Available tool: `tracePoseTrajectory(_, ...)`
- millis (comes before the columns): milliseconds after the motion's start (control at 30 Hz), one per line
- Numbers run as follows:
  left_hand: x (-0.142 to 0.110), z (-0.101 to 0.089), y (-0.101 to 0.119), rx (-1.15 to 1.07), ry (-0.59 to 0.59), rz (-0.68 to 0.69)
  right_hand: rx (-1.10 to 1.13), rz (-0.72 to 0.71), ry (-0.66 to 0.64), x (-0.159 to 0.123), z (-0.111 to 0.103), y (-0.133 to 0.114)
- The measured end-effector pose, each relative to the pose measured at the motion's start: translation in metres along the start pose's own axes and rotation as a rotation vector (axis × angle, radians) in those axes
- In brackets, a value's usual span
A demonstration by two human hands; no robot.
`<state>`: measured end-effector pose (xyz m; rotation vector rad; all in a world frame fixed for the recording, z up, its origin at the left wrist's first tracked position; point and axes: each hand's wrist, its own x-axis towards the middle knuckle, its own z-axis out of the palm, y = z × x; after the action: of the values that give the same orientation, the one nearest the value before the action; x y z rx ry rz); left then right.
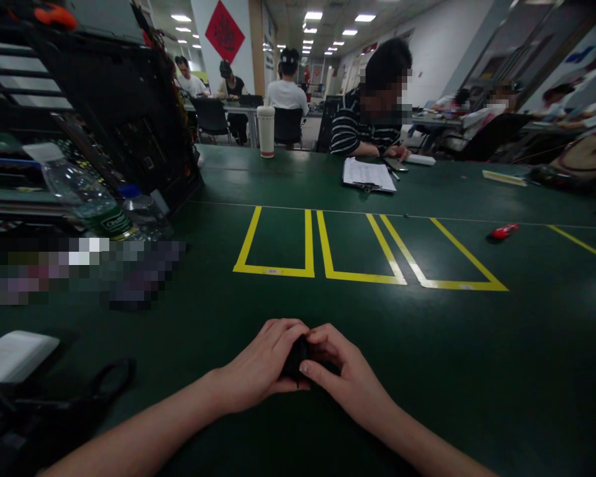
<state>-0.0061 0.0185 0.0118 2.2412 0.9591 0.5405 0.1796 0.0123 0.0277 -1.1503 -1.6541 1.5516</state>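
Observation:
A small black object [297,361] sits between my two hands, low over the green table [288,301]. Its kind cannot be made out, because the fingers cover most of it. My left hand [263,361] wraps over it from the left, fingers on top and thumb beneath. From the right, my right hand [340,371] closes on the same object, with thumb and fingertips at its near and upper edges. Ahead of both hands, yellow tape outlines [273,271] mark the tabletop.
At left stand a dark computer case [144,132], a plastic bottle [87,195] and a white box-like item [17,358]. Farther back are a white cup [266,131], a clipboard with papers [368,175] and a seated person [370,106]. A red object [504,232] lies right.

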Motion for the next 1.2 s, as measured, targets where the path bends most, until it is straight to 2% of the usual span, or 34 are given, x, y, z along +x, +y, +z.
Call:
tracePoseTrajectory(167,0.0,-0.002,0.002,-0.001,0.003,-0.015,0.024,0.053,-0.008,0.002,0.0,-0.002)
tracePoseTrajectory(367,-0.001,-0.007,0.007,-0.01,-0.017,0.0,-0.087,0.003,-0.013,-0.003,0.0,-0.001)
tracePoseTrajectory(667,-0.002,0.0,0.0,0.0,0.015,0.001,0.038,0.007,-0.017,-0.001,0.002,-0.002)
tracePoseTrajectory(767,-0.002,-0.001,0.001,0.001,0.024,0.014,-0.029,-0.021,-0.007,-0.002,0.001,0.001)
tracePoseTrajectory(933,-0.003,0.0,0.003,0.015,0.046,0.045,-0.185,-0.157,0.045,-0.006,0.001,0.004)
tracePoseTrajectory(1000,-0.003,0.0,0.003,0.018,0.048,0.053,-0.147,-0.155,0.054,-0.006,0.001,0.005)
tracePoseTrajectory(1200,-0.004,-0.002,0.003,0.025,0.036,0.034,0.076,-0.029,0.029,0.0,0.003,0.007)
